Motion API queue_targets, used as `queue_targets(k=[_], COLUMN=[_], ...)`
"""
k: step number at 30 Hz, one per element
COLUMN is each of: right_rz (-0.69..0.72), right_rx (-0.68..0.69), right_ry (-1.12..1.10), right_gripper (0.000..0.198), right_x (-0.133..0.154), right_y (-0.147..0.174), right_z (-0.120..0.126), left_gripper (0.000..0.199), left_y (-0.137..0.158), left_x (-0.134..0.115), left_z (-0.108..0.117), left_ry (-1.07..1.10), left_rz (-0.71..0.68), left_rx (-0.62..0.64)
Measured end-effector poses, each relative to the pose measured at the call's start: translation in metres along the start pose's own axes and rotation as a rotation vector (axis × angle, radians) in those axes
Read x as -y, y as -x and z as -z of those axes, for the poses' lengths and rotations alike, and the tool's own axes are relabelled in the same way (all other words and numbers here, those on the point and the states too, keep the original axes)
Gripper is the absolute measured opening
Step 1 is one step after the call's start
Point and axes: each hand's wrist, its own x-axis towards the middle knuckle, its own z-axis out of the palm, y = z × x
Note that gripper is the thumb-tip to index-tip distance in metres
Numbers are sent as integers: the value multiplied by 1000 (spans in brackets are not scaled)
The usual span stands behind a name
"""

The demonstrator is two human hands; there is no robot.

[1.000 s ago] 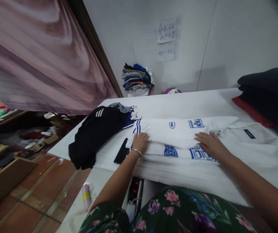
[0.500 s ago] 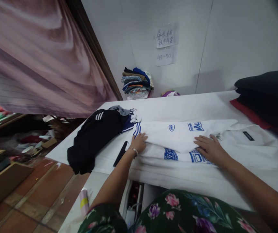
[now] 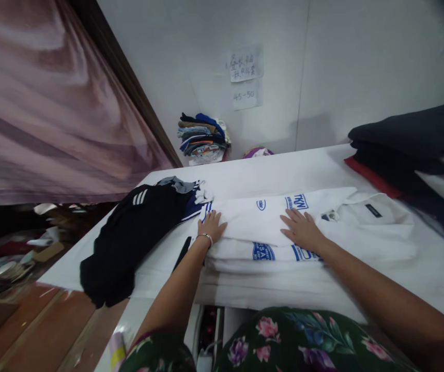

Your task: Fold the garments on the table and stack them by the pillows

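Observation:
A white collared shirt (image 3: 245,227) with blue printed badges lies on the table, folded lengthwise, its collar to the right. My left hand (image 3: 211,227), with a bracelet at the wrist, rests spread on the striped cuff at the shirt's left end. My right hand (image 3: 303,230) lies flat with fingers apart on the middle of the shirt, close to a blue print and left of the collar. Neither hand grips the cloth. Left of my left hand is a heap of black clothing (image 3: 144,232) with white stripes.
Folded dark clothes (image 3: 408,137) are piled at the right. A stack of folded garments (image 3: 202,137) stands beyond the table's back edge by the wall. A pink curtain (image 3: 51,103) hangs at the left. Below the white table (image 3: 284,168), a tiled floor shows on the left.
My right hand has slid left along the shirt, toward its middle. My left hand stays at the cuff end. The whole view has shifted slightly.

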Motion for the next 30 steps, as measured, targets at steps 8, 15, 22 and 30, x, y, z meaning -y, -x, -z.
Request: queue_targets(k=[8,15,22,30], right_rz=[-40,-357,-550,-480], right_rx=[57,-92,58,-97], right_ry=[-242,-85,-54,39], right_gripper=[57,66,70,64], right_x=[-6,-64,-105,-88], right_y=[-2,-24,-11,-9], right_z=[24,54,15,27], left_gripper=[56,59,59,55], left_y=[-4,-8,-6,-8], left_x=[4,4,3,11], left_z=[2,3,2,13], left_ry=[-47,-74,-102,38], left_rz=[-4,10,0,38], left_rx=[-12,-4,-11,-38])
